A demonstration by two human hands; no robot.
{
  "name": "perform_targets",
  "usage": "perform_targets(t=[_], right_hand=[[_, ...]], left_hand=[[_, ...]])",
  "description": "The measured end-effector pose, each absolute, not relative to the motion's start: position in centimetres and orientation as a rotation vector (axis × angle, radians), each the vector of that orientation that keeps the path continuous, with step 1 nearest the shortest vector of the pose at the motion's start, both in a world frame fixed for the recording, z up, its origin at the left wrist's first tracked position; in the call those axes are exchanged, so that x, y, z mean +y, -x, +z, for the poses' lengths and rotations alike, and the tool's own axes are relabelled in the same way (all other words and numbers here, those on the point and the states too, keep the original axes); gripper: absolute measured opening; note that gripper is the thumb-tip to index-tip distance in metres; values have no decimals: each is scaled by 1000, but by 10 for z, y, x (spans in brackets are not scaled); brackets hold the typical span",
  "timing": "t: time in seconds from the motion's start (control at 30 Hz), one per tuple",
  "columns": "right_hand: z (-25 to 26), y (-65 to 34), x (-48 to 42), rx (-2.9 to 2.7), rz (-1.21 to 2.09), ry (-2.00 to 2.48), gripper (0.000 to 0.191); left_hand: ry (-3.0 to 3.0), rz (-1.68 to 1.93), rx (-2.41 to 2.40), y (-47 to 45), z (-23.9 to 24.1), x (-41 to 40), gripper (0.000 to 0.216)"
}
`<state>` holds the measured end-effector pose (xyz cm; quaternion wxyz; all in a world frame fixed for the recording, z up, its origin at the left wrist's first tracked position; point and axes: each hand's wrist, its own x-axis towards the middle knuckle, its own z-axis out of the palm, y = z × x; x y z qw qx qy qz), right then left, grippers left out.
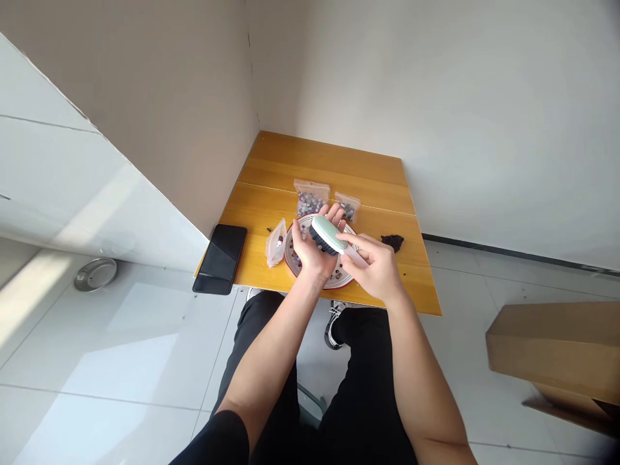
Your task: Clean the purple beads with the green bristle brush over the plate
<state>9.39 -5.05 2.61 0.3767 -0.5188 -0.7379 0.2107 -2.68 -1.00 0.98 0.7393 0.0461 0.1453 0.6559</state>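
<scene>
My right hand (375,265) grips the white handle of a mint-green brush (325,232) with dark bristles. The bristles rest against the palm of my left hand (312,248), which is held flat with its fingers stretched out. Both hands hover over a round plate (339,279) with a red rim that holds small beads. The plate sits on a small wooden table (339,168).
Two clear bags of beads (310,196) (349,205) lie behind the plate, a third bag (276,242) to its left. A black phone (221,258) overhangs the table's left corner. A dark clump (392,241) lies right of the plate. A cardboard box (557,352) stands at right, walls behind.
</scene>
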Motion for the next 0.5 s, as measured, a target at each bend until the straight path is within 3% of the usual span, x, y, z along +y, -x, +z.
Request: perform_targets(t=[0.5], right_hand=[[24, -90, -52, -1876, 529, 1317, 39]], left_hand=[[-64, 1424, 330, 25, 7, -7, 73]])
